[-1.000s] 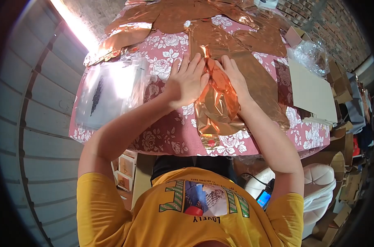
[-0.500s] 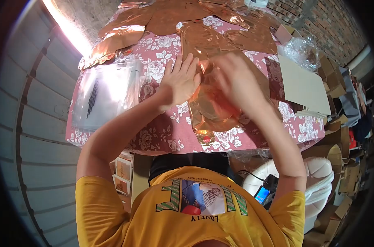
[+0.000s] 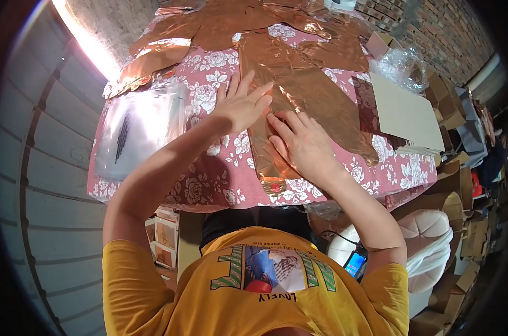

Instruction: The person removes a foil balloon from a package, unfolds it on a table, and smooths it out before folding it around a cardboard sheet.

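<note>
Both hands lie flat on a long copper-coloured foil piece (image 3: 299,84) spread on the tabletop (image 3: 231,173), which wears a pink floral cloth. Left hand (image 3: 240,106) is open, fingers spread, its palm on the cloth and its fingertips on the left edge of the foil. Right hand (image 3: 301,147) is open too, fingers together and slightly bent, pressing down on the narrow near part of the foil, just near and right of the left hand. Neither hand grips anything. The foil runs from the near tabletop edge to the far middle. More copper foil shapes (image 3: 220,25) cover the far end. Clear plastic bags (image 3: 136,126) lie at the left; a white card sheet (image 3: 405,112) and crumpled clear plastic (image 3: 402,66) lie at the right.
</note>
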`<state>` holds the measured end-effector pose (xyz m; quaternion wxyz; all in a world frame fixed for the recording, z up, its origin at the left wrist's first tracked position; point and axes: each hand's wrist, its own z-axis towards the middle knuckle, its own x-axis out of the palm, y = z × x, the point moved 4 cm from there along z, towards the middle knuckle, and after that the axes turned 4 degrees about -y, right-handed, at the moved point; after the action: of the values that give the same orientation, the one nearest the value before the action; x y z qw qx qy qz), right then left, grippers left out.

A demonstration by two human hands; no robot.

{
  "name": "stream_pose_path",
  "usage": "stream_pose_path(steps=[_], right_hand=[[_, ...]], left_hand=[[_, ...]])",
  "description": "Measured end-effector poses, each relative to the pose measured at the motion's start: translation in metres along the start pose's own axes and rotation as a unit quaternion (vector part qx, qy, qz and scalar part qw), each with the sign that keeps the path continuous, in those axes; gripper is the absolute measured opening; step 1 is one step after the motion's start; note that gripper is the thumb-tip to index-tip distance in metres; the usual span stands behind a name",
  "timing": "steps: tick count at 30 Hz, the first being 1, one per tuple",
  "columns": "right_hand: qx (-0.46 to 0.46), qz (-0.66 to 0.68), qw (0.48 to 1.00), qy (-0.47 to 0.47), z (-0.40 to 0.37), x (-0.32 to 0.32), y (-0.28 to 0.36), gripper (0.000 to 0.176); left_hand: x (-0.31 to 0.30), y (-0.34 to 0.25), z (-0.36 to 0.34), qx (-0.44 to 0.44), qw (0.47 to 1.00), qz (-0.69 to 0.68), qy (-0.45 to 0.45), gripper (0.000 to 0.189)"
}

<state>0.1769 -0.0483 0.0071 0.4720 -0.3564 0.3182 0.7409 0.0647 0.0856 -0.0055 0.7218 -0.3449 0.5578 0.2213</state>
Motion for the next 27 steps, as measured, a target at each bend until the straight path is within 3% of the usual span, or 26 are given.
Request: stream_pose_path(steps=[1, 3, 4, 6, 9, 13, 16, 17, 20, 21, 22, 25, 27], right_hand=[[0.0, -0.001, 1.0, 0.0, 0.0, 0.0, 0.0, 0.037], [-0.013, -0.024, 1.0, -0.011, 0.001, -0.001, 0.0, 0.035], [-0.011, -0.027, 1.0, -0.012, 0.0, -0.001, 0.0, 0.035], [-0.01, -0.034, 0.999, -0.008, 0.0, -0.001, 0.001, 0.035], [-0.001, -0.03, 0.999, -0.019, -0.001, -0.002, 0.001, 0.035], [0.004, 0.03, 1.0, -0.002, -0.003, -0.007, -0.004, 0.034], [0.086, -0.014, 0.99, -0.11, -0.014, -0.038, -0.008, 0.027], [0.156, -0.026, 0.983, -0.098, -0.021, -0.053, -0.014, 0.026], [0.263, -0.259, 0.923, -0.112, -0.065, -0.06, -0.049, 0.046], [0.32, -0.266, 0.906, -0.074, -0.08, -0.055, -0.063, 0.054], [0.307, -0.294, 0.902, -0.076, -0.084, -0.056, -0.066, 0.059], [0.324, -0.29, 0.894, -0.11, -0.083, -0.059, -0.066, 0.059], [0.382, -0.212, 0.891, -0.123, -0.081, -0.066, -0.068, 0.052]], left_hand=[[0.001, 0.002, 0.0, 0.001, 1.0, 0.0, 0.0, 0.053], [-0.011, -0.003, -0.003, 0.105, 0.978, -0.002, -0.18, 0.046], [-0.016, -0.008, -0.007, 0.136, 0.965, -0.066, -0.217, 0.035], [-0.011, -0.012, -0.013, 0.161, 0.964, -0.154, -0.145, 0.029], [-0.005, -0.015, -0.017, 0.253, 0.944, -0.11, -0.18, 0.023], [-0.012, -0.017, -0.019, 0.26, 0.939, -0.138, -0.177, 0.025], [-0.01, -0.016, -0.022, 0.255, 0.943, -0.131, -0.167, 0.029], [-0.009, -0.015, -0.022, 0.257, 0.943, -0.131, -0.168, 0.03], [-0.01, -0.016, -0.023, 0.243, 0.949, -0.128, -0.157, 0.03], [-0.011, -0.016, -0.023, 0.254, 0.942, -0.131, -0.175, 0.03], [-0.01, -0.016, -0.023, 0.252, 0.942, -0.132, -0.176, 0.03], [-0.009, -0.014, -0.023, 0.251, 0.943, -0.131, -0.175, 0.029], [-0.009, -0.014, -0.021, 0.245, 0.951, -0.121, -0.146, 0.03]])
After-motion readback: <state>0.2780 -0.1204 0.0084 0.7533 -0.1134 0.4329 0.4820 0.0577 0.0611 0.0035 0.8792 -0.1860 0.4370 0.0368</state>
